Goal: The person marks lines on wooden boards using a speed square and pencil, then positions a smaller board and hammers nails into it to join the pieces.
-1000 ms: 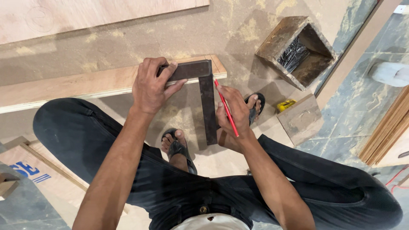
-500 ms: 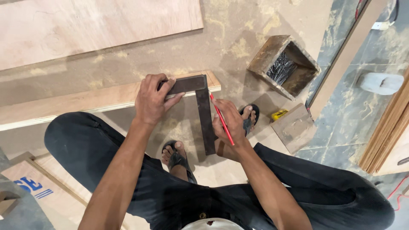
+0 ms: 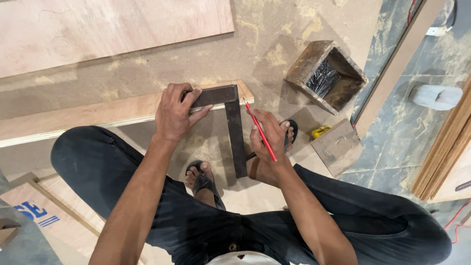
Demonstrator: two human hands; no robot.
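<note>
Firmly, the left hand [image 3: 174, 115] presses the stiff steel try square [image 3: 230, 122] flat onto the wooden plank [image 3: 98, 115], blade overhanging toward the body, while the right hand [image 3: 267, 147] pinches a light red pencil [image 3: 260, 130] just beside the blade.

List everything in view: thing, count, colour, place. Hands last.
wood strip: 1, light brown, on the floor, running left from the square
try square: 1, dark metal, L-shaped, one arm on the strip's right end, the other toward the person
pencil: 1, red, tip at the strip's right end
plywood sheet: 1, pinkish brown, top left
wooden box: 1, brown, upper right, holds dark nails
wood block: 1, brown, right of the feet
yellow object: 1, by the block, too small to tell
sandals: 2, black, on the feet
left hand: pressing the square onto the strip
right hand: holding the pencil
</note>
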